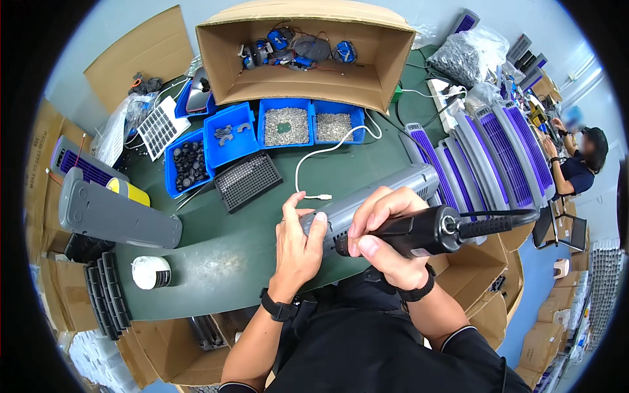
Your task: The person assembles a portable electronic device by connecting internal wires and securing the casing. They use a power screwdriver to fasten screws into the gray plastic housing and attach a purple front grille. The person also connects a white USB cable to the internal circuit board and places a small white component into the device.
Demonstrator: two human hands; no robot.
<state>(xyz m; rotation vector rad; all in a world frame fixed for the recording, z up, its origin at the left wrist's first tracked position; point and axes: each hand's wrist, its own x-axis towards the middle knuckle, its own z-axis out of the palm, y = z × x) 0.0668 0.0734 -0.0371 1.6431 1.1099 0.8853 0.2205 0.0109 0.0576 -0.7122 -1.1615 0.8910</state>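
Observation:
Lying across the bench in front of me is a long grey plastic housing point(386, 190). My left hand point(298, 242) steadies its left end, with the thumb on top and the fingers round the far side. In my right hand point(393, 236) is a black electric screwdriver point(413, 232), its cord leading off to the right. The screwdriver is tilted, its nose pointing left along the housing's near side; the bit's tip is hard to make out. Just beyond my left hand lies a white cable point(308, 154) with a small plug.
Blue bins point(286, 124) of screws and small parts line the back, below an open cardboard box point(304, 59). Grey-purple units point(485, 157) stand in a row on the right. Another grey housing point(118, 213) and a white tub point(151, 272) are at left. A co-worker point(580, 160) sits far right.

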